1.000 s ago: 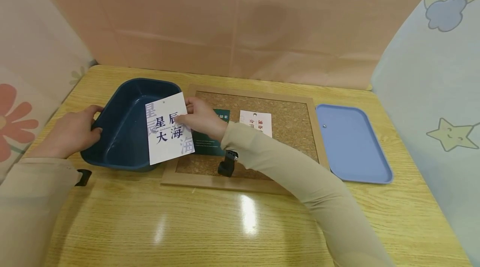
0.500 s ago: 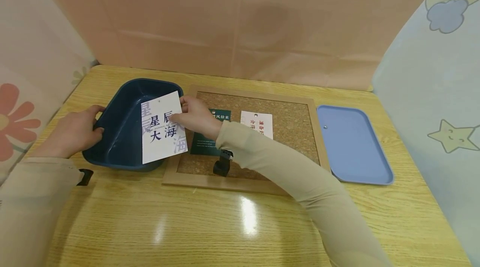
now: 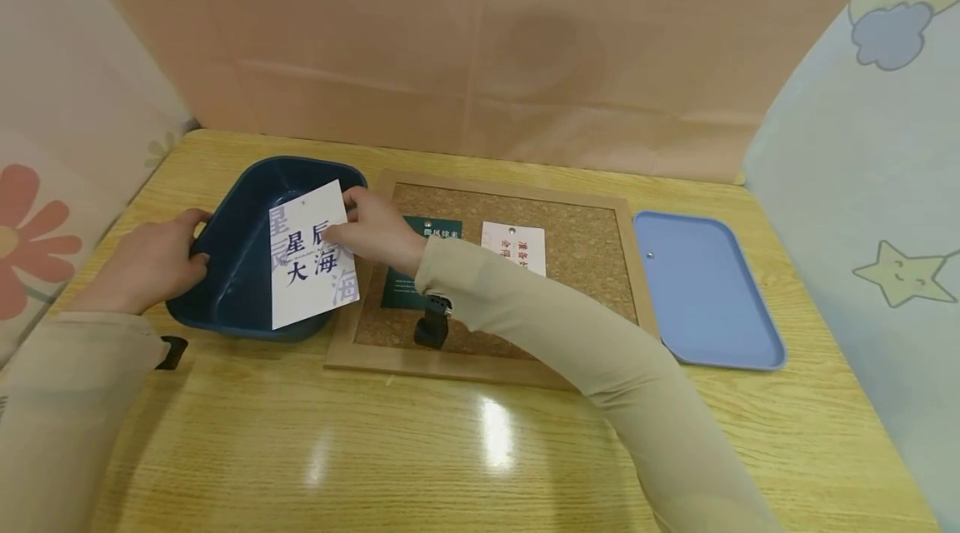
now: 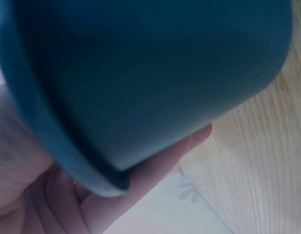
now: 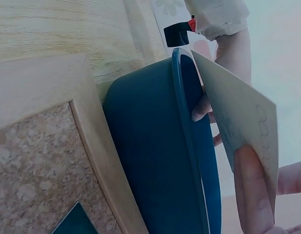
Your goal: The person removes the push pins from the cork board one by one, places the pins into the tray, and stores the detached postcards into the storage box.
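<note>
A dark blue basin (image 3: 236,283) stands at the left of the table. Its rim is gripped by my left hand (image 3: 150,262), thumb and fingers on either side of the wall; the left wrist view shows fingers (image 4: 155,170) under the basin's outer wall (image 4: 155,87). Over the basin's right part, my right hand (image 3: 378,229) pinches a white card (image 3: 315,291) printed with dark blue and pale lilac Chinese characters. The card is tilted and hides part of the basin. A finger (image 5: 252,180) lies against the card (image 5: 238,97) in the right wrist view.
Right of the basin lies a wood-framed cork board (image 3: 585,258). A green card (image 3: 401,287) and a whitish card with red characters (image 3: 517,243) are on it, each with a silver pin at the top. A light blue tray (image 3: 712,291) holds one small silver pin (image 3: 649,255).
My right hand has moved left with the white card, farther over the basin, uncovering more of the green card. The left hand keeps its grip on the basin.
</note>
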A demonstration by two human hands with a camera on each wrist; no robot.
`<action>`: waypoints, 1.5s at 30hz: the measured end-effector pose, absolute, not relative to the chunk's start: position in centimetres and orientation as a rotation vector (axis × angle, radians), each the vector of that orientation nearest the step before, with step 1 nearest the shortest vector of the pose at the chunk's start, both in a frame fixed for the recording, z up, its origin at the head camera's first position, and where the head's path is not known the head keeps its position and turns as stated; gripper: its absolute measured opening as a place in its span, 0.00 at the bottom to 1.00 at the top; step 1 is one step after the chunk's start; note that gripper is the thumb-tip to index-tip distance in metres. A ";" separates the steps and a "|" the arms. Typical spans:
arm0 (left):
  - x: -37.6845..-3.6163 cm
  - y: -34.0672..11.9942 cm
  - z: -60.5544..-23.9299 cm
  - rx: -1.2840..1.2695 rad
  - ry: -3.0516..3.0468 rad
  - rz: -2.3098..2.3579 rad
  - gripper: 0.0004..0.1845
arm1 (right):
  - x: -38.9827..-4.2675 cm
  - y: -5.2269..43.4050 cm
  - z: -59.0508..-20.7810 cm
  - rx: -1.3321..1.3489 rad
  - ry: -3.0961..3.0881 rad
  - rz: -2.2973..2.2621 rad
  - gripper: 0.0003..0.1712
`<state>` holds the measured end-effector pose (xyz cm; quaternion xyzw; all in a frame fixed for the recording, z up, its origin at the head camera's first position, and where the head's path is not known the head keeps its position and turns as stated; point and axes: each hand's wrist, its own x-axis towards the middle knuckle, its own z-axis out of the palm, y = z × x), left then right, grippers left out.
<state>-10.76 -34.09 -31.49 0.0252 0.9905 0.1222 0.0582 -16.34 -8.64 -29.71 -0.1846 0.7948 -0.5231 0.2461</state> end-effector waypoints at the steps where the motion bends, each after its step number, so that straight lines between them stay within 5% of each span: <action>1: -10.8 -34.0 -31.5 0.067 3.004 0.368 0.29 | -16.3 -8.7 -29.7 -0.504 2.168 -1.426 0.22; 31: -10.9 -33.8 -31.6 -0.049 2.989 0.369 0.29 | -16.9 -11.4 -29.1 -0.418 2.195 -1.396 0.27; 45: -10.8 -33.5 -31.4 -0.014 2.987 0.369 0.29 | -17.4 -12.4 -29.4 -0.393 2.150 -1.452 0.18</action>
